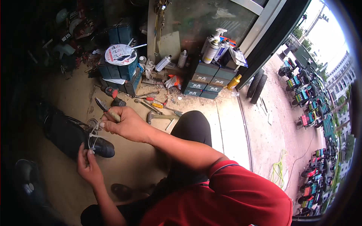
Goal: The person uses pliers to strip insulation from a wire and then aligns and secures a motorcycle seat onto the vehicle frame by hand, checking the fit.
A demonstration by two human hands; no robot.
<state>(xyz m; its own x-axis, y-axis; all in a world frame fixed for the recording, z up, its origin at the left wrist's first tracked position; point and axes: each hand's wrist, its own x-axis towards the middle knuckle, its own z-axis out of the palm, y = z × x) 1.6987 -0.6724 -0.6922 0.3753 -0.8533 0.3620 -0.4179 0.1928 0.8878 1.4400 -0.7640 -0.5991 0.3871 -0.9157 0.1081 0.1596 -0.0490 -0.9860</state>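
My right hand point(128, 126) grips pliers point(102, 105) with greenish handles, jaws pointing up-left, its thumb beside a round metal piece point(93, 123). Below it, my left hand point(90, 171) pinches a white looped cable tie point(94, 136) at the edge of a long black padded object point(62, 133); exactly what the tie encircles is unclear. A black shoe point(105, 148) lies just right of that object, and my dark-trousered knee point(190, 126) is to the right.
A hammer point(162, 116), screwdrivers point(156, 105) and drill point(109, 91) lie on the floor. Batteries point(200, 84), spray cans point(210, 52) and stacked boxes point(126, 79) line the doorway side. Tires point(256, 84), a green hose point(278, 169) and parked scooters point(303, 98) are outside at right.
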